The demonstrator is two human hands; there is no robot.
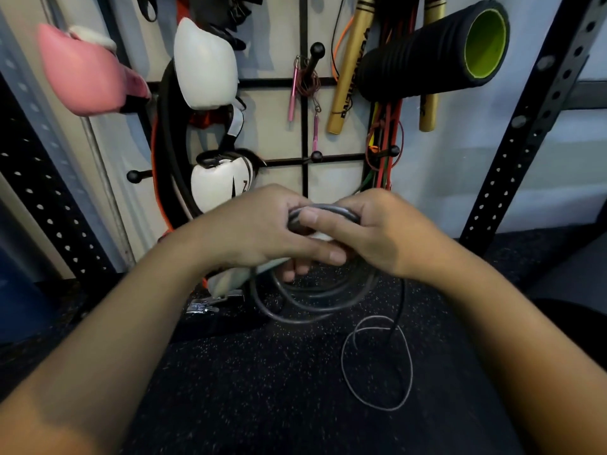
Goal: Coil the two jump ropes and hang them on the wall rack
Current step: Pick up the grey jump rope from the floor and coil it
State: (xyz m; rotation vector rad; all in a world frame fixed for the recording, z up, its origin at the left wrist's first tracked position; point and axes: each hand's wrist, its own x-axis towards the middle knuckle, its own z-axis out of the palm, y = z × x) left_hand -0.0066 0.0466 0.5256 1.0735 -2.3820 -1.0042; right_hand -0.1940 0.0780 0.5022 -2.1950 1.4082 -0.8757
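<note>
Both hands meet in the middle of the view around a grey jump rope (315, 302). My left hand (262, 228) and my right hand (377, 231) each grip the gathered top of its coil, and several loops hang below them over the floor. A white handle end (230, 280) sticks out under my left wrist. A thin rope (381, 362) lies in a loose loop on the floor to the right. A pink-handled jump rope (303, 85) hangs coiled on a peg of the black wall rack (305, 126).
The rack also holds a pink boxing glove (85, 73), white gloves (205, 64), gold sticks (349, 67), resistance bands (386, 139) and a black foam roller (437, 50). Perforated black uprights (525, 133) stand on both sides. Free pegs (317, 156) stick out mid-rack. The floor (279, 389) is speckled black rubber.
</note>
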